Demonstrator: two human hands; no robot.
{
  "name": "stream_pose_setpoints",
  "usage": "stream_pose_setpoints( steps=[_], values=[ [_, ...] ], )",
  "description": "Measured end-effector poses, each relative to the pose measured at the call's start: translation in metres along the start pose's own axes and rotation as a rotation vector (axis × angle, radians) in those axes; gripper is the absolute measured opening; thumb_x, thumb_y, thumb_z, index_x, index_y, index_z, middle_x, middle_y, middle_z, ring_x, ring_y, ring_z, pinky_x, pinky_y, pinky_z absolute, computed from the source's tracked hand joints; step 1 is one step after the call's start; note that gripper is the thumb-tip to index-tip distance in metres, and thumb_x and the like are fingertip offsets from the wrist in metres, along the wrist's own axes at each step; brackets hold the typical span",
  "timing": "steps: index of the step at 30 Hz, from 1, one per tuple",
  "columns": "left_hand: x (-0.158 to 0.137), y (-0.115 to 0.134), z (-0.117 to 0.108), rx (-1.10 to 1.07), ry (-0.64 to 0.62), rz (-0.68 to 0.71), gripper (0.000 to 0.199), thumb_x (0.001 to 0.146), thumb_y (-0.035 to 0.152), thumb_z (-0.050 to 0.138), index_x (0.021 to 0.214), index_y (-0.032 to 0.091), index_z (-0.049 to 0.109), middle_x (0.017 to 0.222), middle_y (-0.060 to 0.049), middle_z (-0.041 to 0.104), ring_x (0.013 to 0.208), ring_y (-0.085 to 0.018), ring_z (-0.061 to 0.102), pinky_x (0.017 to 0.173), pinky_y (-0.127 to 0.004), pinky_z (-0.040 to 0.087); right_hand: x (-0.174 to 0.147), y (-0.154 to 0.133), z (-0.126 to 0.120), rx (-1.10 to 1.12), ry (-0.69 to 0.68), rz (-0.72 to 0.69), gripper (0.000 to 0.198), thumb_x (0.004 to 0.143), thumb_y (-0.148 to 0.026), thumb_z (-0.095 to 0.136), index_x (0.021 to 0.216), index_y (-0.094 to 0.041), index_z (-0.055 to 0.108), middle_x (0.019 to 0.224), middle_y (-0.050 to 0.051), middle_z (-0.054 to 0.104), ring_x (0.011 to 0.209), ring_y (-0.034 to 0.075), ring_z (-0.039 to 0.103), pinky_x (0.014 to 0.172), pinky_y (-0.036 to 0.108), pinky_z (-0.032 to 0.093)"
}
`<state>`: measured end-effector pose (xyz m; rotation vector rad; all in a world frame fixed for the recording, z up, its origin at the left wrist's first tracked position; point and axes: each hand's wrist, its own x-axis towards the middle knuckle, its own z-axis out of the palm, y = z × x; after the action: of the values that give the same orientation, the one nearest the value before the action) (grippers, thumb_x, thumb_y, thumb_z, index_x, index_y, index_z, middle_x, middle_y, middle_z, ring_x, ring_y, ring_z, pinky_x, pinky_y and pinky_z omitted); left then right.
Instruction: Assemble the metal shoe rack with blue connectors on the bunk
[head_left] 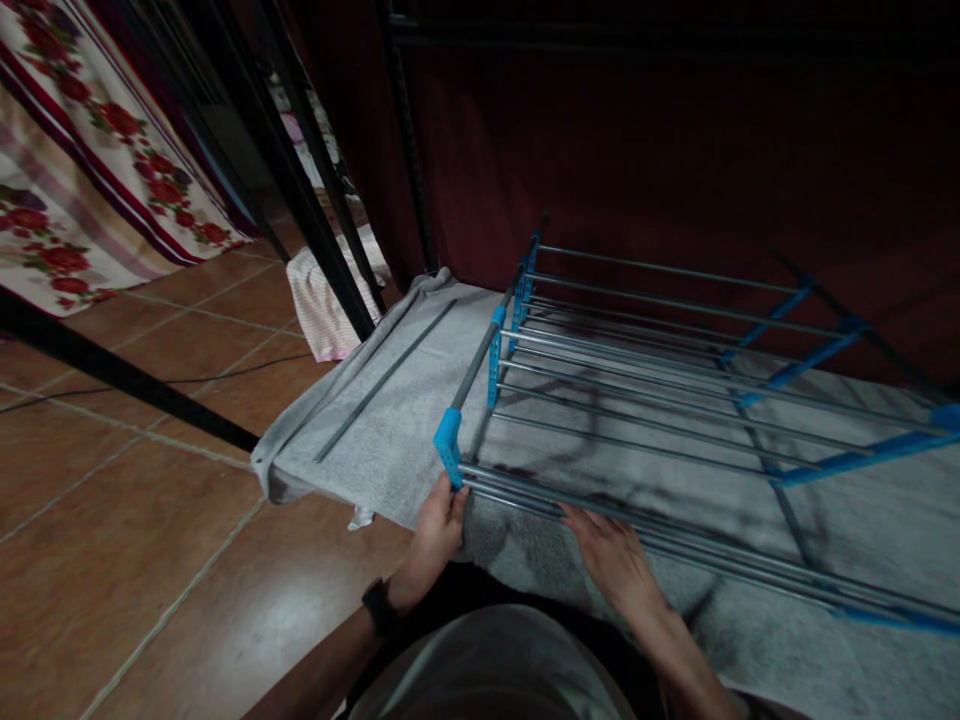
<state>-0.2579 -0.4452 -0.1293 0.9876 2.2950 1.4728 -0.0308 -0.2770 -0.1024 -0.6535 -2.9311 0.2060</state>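
Observation:
A shoe rack or similar tiered rack (pixel 637 372) of grey metal tubes and blue plastic connectors lies on a grey blanket (pixel 405 430) in front of me. My left hand (pixel 439 528) is closed at its near left corner, thumb and fingers pinching the lower end of a blue corner connector (pixel 448 445) where the front tubes meet it. Further right, my right hand (pixel 611 555) holds the near front tubes (pixel 712 548), its fingers bent over them. Part of its grip is hidden. A loose grey tube (pixel 386 380) rests on the blanket to the left.
Black metal posts (pixel 315 180) and a slanting black bar (pixel 135 375) stand at left. A dark red cloth (pixel 637 150) hangs behind the rack. Beyond the posts are a striped cloth (pixel 330 300) and a flowered curtain (pixel 112 150). A thin cable (pixel 202 380) crosses the tiled floor (pixel 187 560).

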Motion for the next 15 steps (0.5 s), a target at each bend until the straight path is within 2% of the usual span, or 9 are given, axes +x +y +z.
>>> stream_pose_setpoints(
  steps=[8,15],
  values=[
    [0.000,0.001,0.001,0.071,0.010,0.034,0.027,0.097,0.037,0.043,0.113,0.021,0.058,0.111,-0.009,0.070,0.105,-0.024,0.066,0.095,-0.044,0.054,0.003,0.002,-0.002,-0.008,-0.043,-0.033,0.043,0.099,-0.015,0.041,0.133,-0.027,0.064,0.126,0.004,0.070,0.105,0.021,0.070,0.084,0.032,0.054],
    [0.002,0.003,0.000,0.123,0.019,0.050,0.029,0.096,0.041,0.041,0.108,0.021,0.058,0.104,-0.009,0.071,0.099,-0.025,0.068,0.092,-0.043,0.055,0.010,-0.002,-0.010,0.032,-0.134,0.022,0.046,0.100,-0.017,0.038,0.136,-0.030,0.062,0.128,0.004,0.069,0.105,0.020,0.070,0.088,0.032,0.054]
  ],
)
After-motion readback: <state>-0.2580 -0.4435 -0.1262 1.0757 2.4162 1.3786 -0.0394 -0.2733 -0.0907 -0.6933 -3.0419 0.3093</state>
